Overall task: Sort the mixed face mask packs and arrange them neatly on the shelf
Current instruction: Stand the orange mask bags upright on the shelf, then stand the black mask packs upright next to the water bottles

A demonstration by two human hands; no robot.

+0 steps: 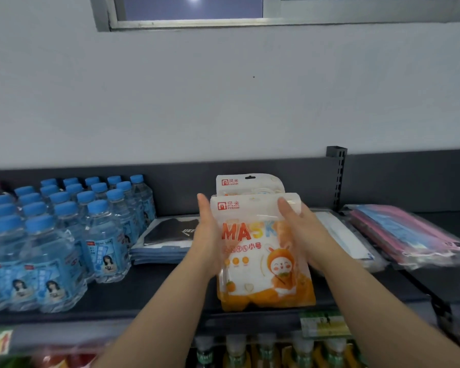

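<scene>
while between hands (209, 239) (302, 232), mask pack (260, 264) upright, header up

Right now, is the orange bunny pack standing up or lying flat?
Standing up. The orange mask pack shows its MASK lettering upright, with the left hand and right hand at its sides.

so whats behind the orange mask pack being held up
A second pack of the same brand stands right behind the orange mask pack. Only its white top with the logo and hang hole shows; the rest is covered.
</scene>
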